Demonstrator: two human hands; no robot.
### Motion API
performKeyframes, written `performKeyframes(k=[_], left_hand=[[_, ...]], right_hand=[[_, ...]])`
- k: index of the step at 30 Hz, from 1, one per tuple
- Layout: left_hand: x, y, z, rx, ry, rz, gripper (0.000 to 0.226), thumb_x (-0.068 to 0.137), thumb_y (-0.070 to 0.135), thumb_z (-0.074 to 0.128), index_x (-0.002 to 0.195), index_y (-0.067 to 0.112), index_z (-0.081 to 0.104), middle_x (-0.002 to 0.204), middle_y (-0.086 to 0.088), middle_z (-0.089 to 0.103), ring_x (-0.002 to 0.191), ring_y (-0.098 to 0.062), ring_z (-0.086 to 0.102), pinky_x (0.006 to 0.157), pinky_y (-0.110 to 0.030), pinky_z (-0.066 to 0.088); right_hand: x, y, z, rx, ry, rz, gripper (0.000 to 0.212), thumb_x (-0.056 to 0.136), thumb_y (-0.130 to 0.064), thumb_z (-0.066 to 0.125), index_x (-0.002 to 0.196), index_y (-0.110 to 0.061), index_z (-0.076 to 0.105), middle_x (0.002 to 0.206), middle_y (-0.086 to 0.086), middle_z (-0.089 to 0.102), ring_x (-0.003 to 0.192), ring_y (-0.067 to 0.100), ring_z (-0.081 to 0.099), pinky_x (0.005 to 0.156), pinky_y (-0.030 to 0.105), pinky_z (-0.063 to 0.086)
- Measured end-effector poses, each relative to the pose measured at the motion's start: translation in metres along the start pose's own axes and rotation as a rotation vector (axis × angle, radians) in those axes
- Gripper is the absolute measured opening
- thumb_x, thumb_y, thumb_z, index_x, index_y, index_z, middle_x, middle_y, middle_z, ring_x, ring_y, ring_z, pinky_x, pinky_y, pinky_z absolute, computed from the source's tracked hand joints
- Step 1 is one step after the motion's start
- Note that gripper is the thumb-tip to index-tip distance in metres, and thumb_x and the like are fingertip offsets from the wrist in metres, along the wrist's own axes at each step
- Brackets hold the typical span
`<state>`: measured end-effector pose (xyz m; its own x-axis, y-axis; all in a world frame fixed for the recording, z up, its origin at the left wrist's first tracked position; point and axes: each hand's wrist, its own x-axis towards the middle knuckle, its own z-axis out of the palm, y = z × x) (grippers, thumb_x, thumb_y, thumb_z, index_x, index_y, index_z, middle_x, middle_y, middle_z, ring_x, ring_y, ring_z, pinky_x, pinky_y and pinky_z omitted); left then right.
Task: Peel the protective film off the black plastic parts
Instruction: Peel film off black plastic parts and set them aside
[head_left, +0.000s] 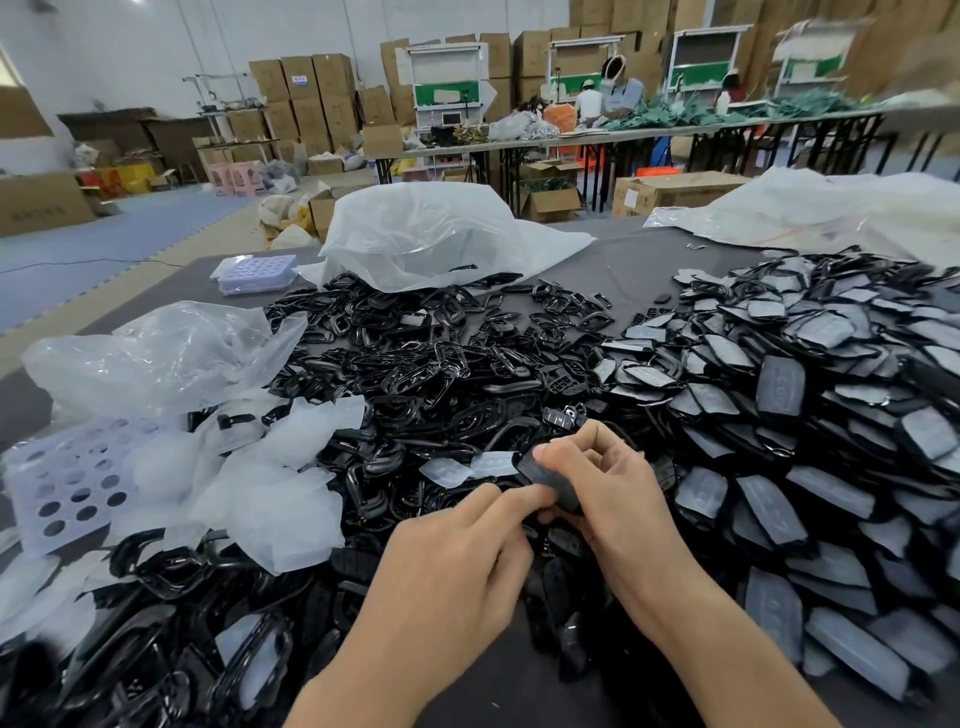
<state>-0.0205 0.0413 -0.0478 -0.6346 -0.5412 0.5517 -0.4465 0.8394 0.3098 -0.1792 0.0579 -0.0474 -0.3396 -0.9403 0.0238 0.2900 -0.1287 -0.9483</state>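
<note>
1. One black plastic part (545, 475), near centre over the table (649, 254), pinched in both grips: left hand (452, 561), right hand (608, 483).
2. Two clear bags, near-left bag (156, 353) and far bag (426, 228); contents unclear.

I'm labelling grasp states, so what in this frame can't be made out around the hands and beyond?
Head view only:
1. The held black part: how much film remains, covered by the right hand.
2. The left hand: its fingertip contact, tucked under that part.
3. The people at the far table: too small, blurred.
</note>
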Motion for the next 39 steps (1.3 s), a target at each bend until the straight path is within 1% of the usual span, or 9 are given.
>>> performKeyframes(k=[8, 14, 17, 20, 24, 28, 32, 35, 39], left_hand=[[0.002, -0.019, -0.006, 0.17, 0.082, -0.11, 0.03, 0.092, 0.024, 0.043, 0.116, 0.038, 0.053, 0.081, 0.012, 0.06, 0.052, -0.008, 0.051, 0.043, -0.033, 0.045], [0.002, -0.017, -0.006, 0.012, 0.233, -0.181, 0.023, 0.092, 0.024, 0.047, 0.108, 0.033, 0.06, 0.073, 0.032, 0.045, 0.052, 0.0, 0.038, 0.048, -0.017, 0.035], [0.001, -0.014, -0.006, -0.008, 0.136, -0.101, 0.029, 0.091, 0.022, 0.047, 0.112, 0.036, 0.06, 0.076, 0.025, 0.05, 0.053, -0.001, 0.04, 0.048, -0.019, 0.038], [0.002, -0.016, -0.005, 0.11, 0.041, -0.005, 0.03, 0.093, 0.022, 0.044, 0.115, 0.037, 0.058, 0.077, 0.011, 0.055, 0.05, -0.01, 0.046, 0.044, -0.032, 0.044], [0.003, -0.023, -0.005, 0.24, 0.123, -0.069, 0.03, 0.092, 0.023, 0.043, 0.112, 0.037, 0.059, 0.074, 0.01, 0.056, 0.049, -0.013, 0.05, 0.039, -0.032, 0.042], [0.0, -0.024, 0.0, 0.029, 0.229, -0.253, 0.027, 0.093, 0.029, 0.043, 0.11, 0.035, 0.063, 0.068, 0.023, 0.051, 0.054, -0.001, 0.049, 0.049, -0.014, 0.039], [0.003, -0.018, 0.005, -0.368, 0.213, -0.433, 0.019, 0.101, 0.037, 0.046, 0.11, 0.045, 0.06, 0.072, 0.005, 0.061, 0.058, -0.013, 0.056, 0.053, -0.025, 0.044], [0.006, -0.009, 0.007, -0.604, 0.147, -0.484, 0.015, 0.098, 0.03, 0.056, 0.102, 0.038, 0.068, 0.076, 0.006, 0.068, 0.064, -0.005, 0.061, 0.056, -0.017, 0.047], [0.01, -0.014, 0.003, -0.622, 0.232, -0.555, 0.014, 0.097, 0.015, 0.06, 0.093, 0.026, 0.068, 0.066, 0.005, 0.067, 0.055, -0.004, 0.059, 0.055, -0.014, 0.047]], right_hand=[[-0.007, 0.001, 0.008, -0.141, -0.025, -0.007, 0.026, 0.091, -0.005, 0.067, 0.072, -0.013, 0.05, 0.067, 0.011, 0.067, 0.049, 0.018, 0.063, 0.046, 0.022, 0.049], [-0.008, -0.004, 0.007, -0.107, -0.007, 0.023, 0.026, 0.092, -0.004, 0.066, 0.074, -0.011, 0.049, 0.066, 0.006, 0.065, 0.053, 0.02, 0.067, 0.048, 0.024, 0.053], [-0.009, -0.005, 0.008, -0.103, -0.019, 0.023, 0.024, 0.092, -0.003, 0.065, 0.075, -0.01, 0.049, 0.067, 0.008, 0.067, 0.054, 0.021, 0.067, 0.049, 0.024, 0.052], [-0.009, -0.004, 0.007, -0.093, -0.019, 0.025, 0.024, 0.091, -0.002, 0.066, 0.075, -0.011, 0.05, 0.067, 0.008, 0.07, 0.055, 0.021, 0.067, 0.051, 0.024, 0.053], [-0.008, 0.0, 0.007, -0.126, 0.001, 0.021, 0.024, 0.092, -0.003, 0.066, 0.075, -0.01, 0.05, 0.069, 0.004, 0.071, 0.057, 0.023, 0.07, 0.048, 0.023, 0.052], [-0.008, 0.001, 0.005, -0.099, -0.005, 0.022, 0.024, 0.091, -0.004, 0.066, 0.074, -0.011, 0.05, 0.066, 0.002, 0.069, 0.057, 0.023, 0.07, 0.047, 0.023, 0.052], [-0.008, 0.0, 0.003, -0.061, -0.044, 0.028, 0.026, 0.091, -0.004, 0.068, 0.071, -0.015, 0.054, 0.069, 0.006, 0.07, 0.058, 0.024, 0.07, 0.048, 0.024, 0.052], [-0.008, 0.003, 0.005, -0.049, -0.136, 0.008, 0.023, 0.092, -0.006, 0.069, 0.073, -0.016, 0.062, 0.075, 0.009, 0.072, 0.06, 0.023, 0.07, 0.051, 0.024, 0.053], [-0.008, 0.006, 0.006, -0.087, -0.203, -0.046, 0.007, 0.092, -0.02, 0.07, 0.091, -0.024, 0.076, 0.082, 0.005, 0.074, 0.066, 0.019, 0.071, 0.058, 0.023, 0.055]])
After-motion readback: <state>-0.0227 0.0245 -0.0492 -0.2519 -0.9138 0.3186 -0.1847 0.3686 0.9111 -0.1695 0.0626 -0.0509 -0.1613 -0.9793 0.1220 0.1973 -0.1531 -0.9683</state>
